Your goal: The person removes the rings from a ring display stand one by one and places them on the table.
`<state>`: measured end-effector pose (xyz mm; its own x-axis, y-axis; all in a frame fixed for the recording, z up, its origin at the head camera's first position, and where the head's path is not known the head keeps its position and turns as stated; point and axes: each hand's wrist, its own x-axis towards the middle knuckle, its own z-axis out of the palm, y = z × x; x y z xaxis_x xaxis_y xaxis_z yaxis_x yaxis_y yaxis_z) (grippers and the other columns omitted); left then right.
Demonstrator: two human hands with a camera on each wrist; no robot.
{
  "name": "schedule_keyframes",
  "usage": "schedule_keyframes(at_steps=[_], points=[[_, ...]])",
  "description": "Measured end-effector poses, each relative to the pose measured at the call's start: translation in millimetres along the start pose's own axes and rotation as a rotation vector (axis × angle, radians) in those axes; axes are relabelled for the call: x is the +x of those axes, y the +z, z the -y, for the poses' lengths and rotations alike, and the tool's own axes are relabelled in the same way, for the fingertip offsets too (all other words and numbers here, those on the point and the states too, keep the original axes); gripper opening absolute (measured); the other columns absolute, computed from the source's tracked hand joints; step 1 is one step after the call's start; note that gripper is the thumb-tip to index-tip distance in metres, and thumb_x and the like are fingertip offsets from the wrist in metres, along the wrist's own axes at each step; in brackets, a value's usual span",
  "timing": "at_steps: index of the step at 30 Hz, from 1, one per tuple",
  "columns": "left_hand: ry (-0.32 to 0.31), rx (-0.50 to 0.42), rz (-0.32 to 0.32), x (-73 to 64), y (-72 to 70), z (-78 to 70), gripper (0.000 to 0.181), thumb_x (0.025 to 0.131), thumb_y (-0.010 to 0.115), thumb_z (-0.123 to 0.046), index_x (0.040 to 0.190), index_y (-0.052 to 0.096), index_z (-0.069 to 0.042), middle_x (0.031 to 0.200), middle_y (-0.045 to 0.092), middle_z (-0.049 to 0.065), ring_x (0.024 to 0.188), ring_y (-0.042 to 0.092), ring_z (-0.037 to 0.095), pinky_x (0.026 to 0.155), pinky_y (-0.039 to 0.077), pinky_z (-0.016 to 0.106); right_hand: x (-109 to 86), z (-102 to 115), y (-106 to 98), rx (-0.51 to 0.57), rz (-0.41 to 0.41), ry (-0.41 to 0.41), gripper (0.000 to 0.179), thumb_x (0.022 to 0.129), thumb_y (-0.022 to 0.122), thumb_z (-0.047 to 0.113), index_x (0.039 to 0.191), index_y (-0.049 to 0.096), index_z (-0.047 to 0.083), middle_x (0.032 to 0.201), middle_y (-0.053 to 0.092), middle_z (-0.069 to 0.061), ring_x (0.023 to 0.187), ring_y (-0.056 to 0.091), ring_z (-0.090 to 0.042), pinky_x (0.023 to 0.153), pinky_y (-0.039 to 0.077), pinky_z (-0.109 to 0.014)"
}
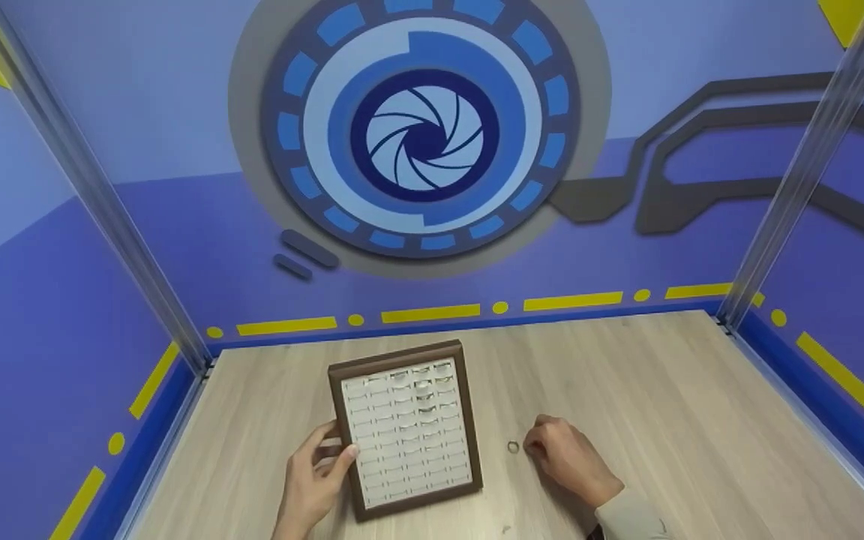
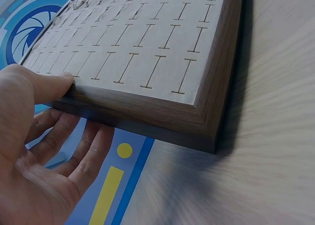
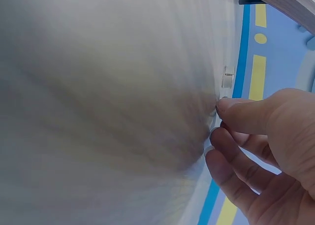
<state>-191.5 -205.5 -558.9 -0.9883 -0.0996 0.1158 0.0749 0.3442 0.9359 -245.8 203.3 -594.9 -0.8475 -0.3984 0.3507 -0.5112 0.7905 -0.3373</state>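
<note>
In the head view, a ring display tray (image 1: 409, 435) with a dark wooden frame and a pale slotted pad stands tilted up over the table. Several rings (image 1: 424, 397) sit in its upper slots, while the lower rows show bare slits. My left hand (image 1: 313, 476) grips its left side, the thumb (image 2: 54, 86) over the frame's edge and the fingers underneath. A single metal ring (image 1: 513, 447) lies on the tabletop to the right of the tray. Just right of that ring, my right hand (image 1: 571, 459) rests low with loosely bent fingers; its fingertips are at the table surface, close to the ring (image 3: 228, 77).
The light wood table (image 1: 627, 390) extends to the right and behind the tray. A blue printed back wall (image 1: 177, 225) and side panels enclose it, with metal posts (image 1: 792, 172) at the corners.
</note>
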Motion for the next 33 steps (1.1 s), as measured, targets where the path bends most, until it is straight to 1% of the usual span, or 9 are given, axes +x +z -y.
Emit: schedule_keyframes(at_steps=[4,10,17,26,33], points=[[-0.013,0.004,0.005,0.7,-0.3,-0.3,0.059,0.099,0.079,-0.031,0.148,0.058,-0.006,0.134,0.065,0.015,0.11,0.07,0.023,0.094,0.065,0.031,0.5,0,0,-0.008,0.011,-0.001,0.018,0.087,0.082,-0.007,0.083,0.083,0.01,0.081,0.066,0.003,0.071,0.065,-0.01,0.058,0.057,-0.024],[-0.017,-0.002,0.012,0.1,-0.1,0.7,0.06,0.099,0.079,-0.03,0.149,0.057,-0.004,0.135,0.065,0.016,0.111,0.07,0.025,0.094,0.065,0.032,-1.2,1,-1,-0.033,0.038,0.02,0.017,0.087,0.082,-0.007,0.084,0.083,0.009,0.082,0.068,-0.001,0.073,0.068,-0.013,0.059,0.058,-0.025],[0.003,0.014,0.001,-0.3,0.5,0.4,0.057,0.099,0.079,-0.03,0.146,0.059,-0.005,0.131,0.066,0.015,0.111,0.071,0.026,0.093,0.064,0.029,-1.4,2,-3,-0.031,0.058,0.02,0.017,0.088,0.081,-0.009,0.087,0.084,0.007,0.083,0.068,0.0,0.077,0.071,-0.017,0.062,0.062,-0.026],[0.001,0.017,0.001,-0.6,-0.3,-0.7,0.057,0.1,0.079,-0.03,0.147,0.059,-0.006,0.131,0.066,0.014,0.112,0.071,0.025,0.093,0.065,0.032,1.2,2,-6,-0.009,0.055,0.02,0.016,0.088,0.081,-0.008,0.089,0.084,0.007,0.083,0.067,0.001,0.076,0.07,-0.017,0.063,0.062,-0.027],[-0.005,0.001,0.0,-0.8,0.1,-1.0,0.057,0.099,0.079,-0.028,0.148,0.058,-0.006,0.132,0.066,0.014,0.112,0.07,0.024,0.094,0.065,0.033,4.3,10,-15,0.027,0.037,0.007,0.014,0.089,0.079,-0.01,0.093,0.081,0.004,0.086,0.068,-0.001,0.077,0.071,-0.018,0.063,0.062,-0.027]])
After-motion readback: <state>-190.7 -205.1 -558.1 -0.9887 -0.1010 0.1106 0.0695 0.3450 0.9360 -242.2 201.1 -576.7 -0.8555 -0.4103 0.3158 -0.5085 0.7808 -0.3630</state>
